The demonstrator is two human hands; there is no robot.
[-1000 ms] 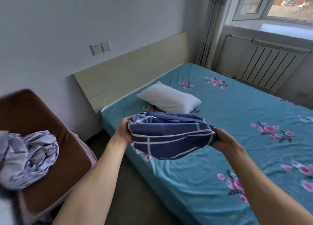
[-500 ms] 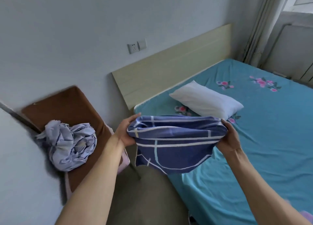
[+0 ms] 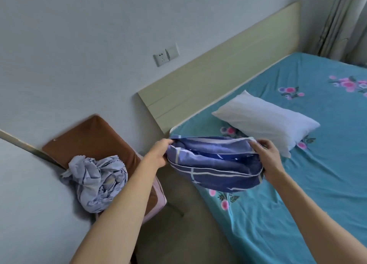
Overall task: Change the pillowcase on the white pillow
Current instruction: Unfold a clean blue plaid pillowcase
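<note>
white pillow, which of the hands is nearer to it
Right. The right hand is just in front of the white pillow; the left hand is farther off, beyond the bed's edge.

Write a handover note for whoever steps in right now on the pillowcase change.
Left hand and right hand: each grips an end of the blue striped pillowcase, held bunched in the air over the bed's near edge, opening spread.
White pillow: bare, lying on the teal sheet by the headboard.
Crumpled pale cloth sits on the brown chair.
Done: pillow is uncovered.
Left: slide the pillow into the case.
</note>
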